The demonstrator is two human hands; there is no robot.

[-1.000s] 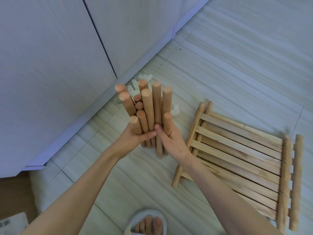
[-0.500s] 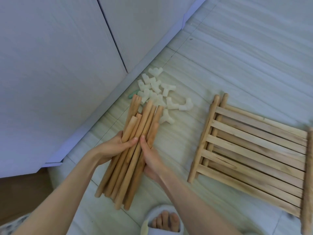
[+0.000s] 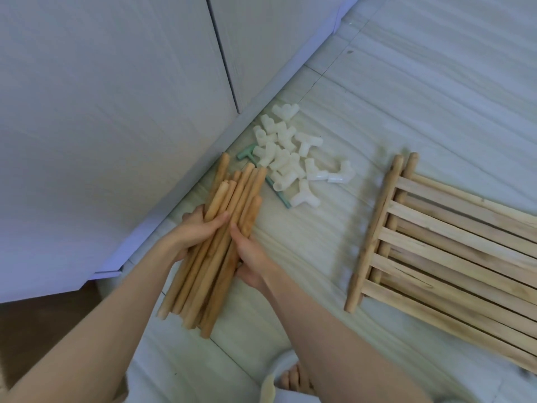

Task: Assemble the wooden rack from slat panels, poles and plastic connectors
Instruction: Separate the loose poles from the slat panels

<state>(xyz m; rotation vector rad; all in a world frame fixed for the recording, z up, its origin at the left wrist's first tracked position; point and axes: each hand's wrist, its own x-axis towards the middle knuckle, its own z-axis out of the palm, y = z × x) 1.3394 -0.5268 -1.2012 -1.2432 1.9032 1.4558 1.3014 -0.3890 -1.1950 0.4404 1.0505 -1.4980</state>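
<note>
Now both hands point(image 3: 220, 242) grip the poles point(image 3: 220, 228) lowered flat beside the connectors point(image 3: 290, 158).

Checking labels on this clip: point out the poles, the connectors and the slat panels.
poles point(image 3: 213, 242): head view, middle of the bundle, between the hands.
connectors point(image 3: 286, 158): head view, centre of the white pile.
slat panels point(image 3: 453, 245): head view, a middle slat of the top panel.

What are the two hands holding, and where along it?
Both the left hand and right hand grip the bundle of round light-brown wooden poles around its middle.
</note>
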